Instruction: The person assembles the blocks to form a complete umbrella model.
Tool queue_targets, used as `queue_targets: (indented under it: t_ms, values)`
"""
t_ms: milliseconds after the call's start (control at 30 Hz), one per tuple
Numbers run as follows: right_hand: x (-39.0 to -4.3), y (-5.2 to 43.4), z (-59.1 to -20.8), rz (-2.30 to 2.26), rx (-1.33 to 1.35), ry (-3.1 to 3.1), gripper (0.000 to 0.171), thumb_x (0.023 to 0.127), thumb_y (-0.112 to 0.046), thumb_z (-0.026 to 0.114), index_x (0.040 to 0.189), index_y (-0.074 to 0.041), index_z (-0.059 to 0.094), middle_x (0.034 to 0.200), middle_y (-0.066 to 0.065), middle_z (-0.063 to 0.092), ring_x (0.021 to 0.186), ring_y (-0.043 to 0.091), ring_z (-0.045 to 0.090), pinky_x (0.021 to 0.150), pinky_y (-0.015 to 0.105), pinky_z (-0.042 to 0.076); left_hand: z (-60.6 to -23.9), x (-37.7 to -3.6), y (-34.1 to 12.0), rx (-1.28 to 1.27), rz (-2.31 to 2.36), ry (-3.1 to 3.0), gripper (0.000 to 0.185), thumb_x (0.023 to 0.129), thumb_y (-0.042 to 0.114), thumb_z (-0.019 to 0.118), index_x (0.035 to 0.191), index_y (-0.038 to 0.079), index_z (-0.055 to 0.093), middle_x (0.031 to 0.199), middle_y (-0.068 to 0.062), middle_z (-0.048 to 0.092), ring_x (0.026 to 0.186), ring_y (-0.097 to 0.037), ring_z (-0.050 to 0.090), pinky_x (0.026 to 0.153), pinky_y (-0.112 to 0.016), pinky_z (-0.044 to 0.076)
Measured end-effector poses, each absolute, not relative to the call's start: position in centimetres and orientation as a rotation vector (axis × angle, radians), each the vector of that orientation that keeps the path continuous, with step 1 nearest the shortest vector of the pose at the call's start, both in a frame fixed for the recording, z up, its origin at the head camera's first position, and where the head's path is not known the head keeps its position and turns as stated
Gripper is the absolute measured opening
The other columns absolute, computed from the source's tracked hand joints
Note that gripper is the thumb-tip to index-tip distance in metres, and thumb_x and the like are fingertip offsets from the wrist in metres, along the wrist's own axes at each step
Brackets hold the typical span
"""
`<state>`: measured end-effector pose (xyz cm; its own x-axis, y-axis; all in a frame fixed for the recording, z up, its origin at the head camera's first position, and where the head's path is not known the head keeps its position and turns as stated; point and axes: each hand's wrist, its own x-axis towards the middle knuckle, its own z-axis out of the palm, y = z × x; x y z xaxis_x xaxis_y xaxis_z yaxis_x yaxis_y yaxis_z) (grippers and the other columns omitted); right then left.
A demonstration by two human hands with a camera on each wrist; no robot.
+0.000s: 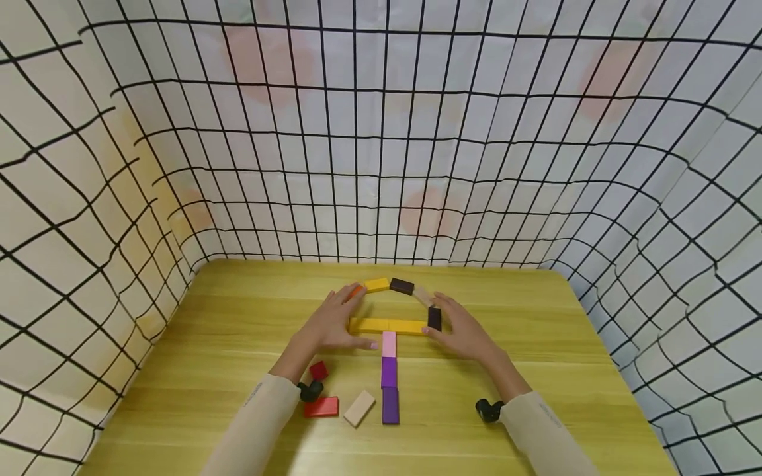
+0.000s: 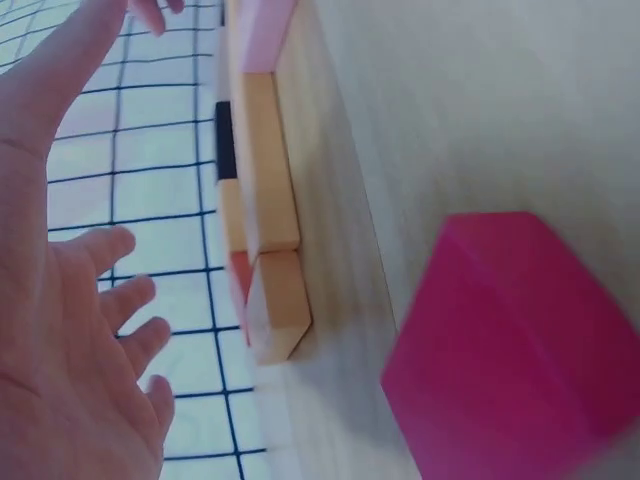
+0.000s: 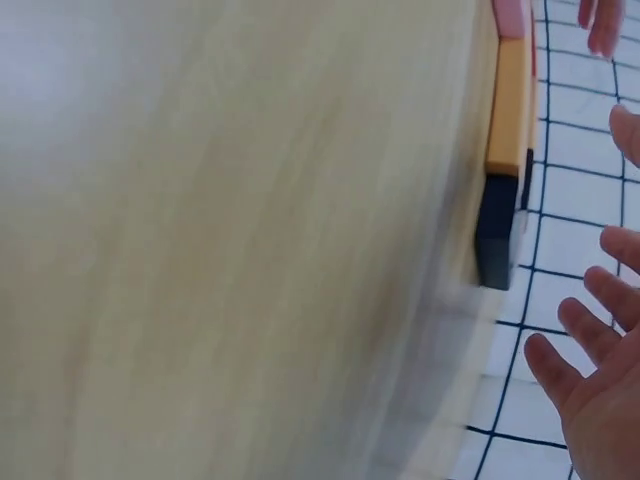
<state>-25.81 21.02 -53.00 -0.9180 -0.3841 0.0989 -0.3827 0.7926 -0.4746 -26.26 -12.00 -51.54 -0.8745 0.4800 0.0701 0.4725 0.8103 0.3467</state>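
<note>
Flat blocks lie on the table in an umbrella-like outline. Its arc has an orange block (image 1: 354, 291), a yellow block (image 1: 377, 285), a black block (image 1: 401, 286), a beige block (image 1: 423, 295) and a second black block (image 1: 434, 318). Below the arc runs a yellow row (image 1: 370, 325), with a pink block (image 1: 389, 344) and two purple blocks (image 1: 389, 372) leading down from it. My left hand (image 1: 332, 324), fingers spread, hovers at the left end and partly hides the orange block. At the right end my right hand (image 1: 463, 332) is spread beside the second black block. Both palms look empty.
Near my left wrist lie a small red block (image 1: 318, 370), a longer red block (image 1: 321, 407) and a loose beige block (image 1: 360, 408). A black wire grid (image 1: 381, 139) with white sheeting behind it surrounds the table (image 1: 238, 344) at the back and sides.
</note>
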Motion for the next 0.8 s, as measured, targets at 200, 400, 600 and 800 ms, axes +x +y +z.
queue_targets:
  t_ms: [200,400,600,800]
  values:
    - [-24.2,20.8,-52.8,-0.769,-0.707,2.944,0.086,0.084,-0.067,0.06,0.152,-0.022,0.034,0.162,-0.002,0.021,0.146,0.03,0.027,0.111,0.061,0.032,-51.5,-23.6,-13.4,0.7,0.627,2.976,0.124,0.058,0.088,0.063,0.157,0.033,0.012,0.163,-0.005,0.018,0.147,-0.036,0.025,0.118,-0.056,0.023]
    - [-22.0,20.2,-52.7,-0.79,-0.78,2.906,0.088,0.08,-0.07,0.062,0.152,-0.028,0.033,0.162,-0.007,0.019,0.147,0.029,0.026,0.108,0.061,0.036,-52.1,-20.6,-14.1,0.62,0.702,2.961,0.123,0.056,0.089,0.063,0.156,0.033,0.02,0.162,0.001,0.021,0.146,-0.031,0.027,0.11,-0.059,0.036]
    - [-19.8,19.0,-53.2,-0.757,-0.853,2.867,0.094,0.075,-0.07,0.067,0.152,-0.032,0.031,0.163,-0.01,0.016,0.146,0.028,0.028,0.106,0.061,0.039,-52.9,-18.1,-13.8,0.628,0.775,2.936,0.118,0.058,0.083,0.069,0.155,0.031,0.025,0.159,0.005,0.026,0.145,-0.026,0.031,0.11,-0.054,0.037]
    - [-18.5,17.7,-53.8,-0.735,-0.922,2.818,0.102,0.068,-0.072,0.072,0.152,-0.033,0.03,0.163,-0.007,0.015,0.147,0.027,0.026,0.105,0.061,0.04,-53.4,-16.2,-13.1,0.733,0.84,2.873,0.101,0.069,0.074,0.07,0.151,0.028,0.034,0.156,0.001,0.032,0.142,-0.025,0.034,0.11,-0.052,0.039]
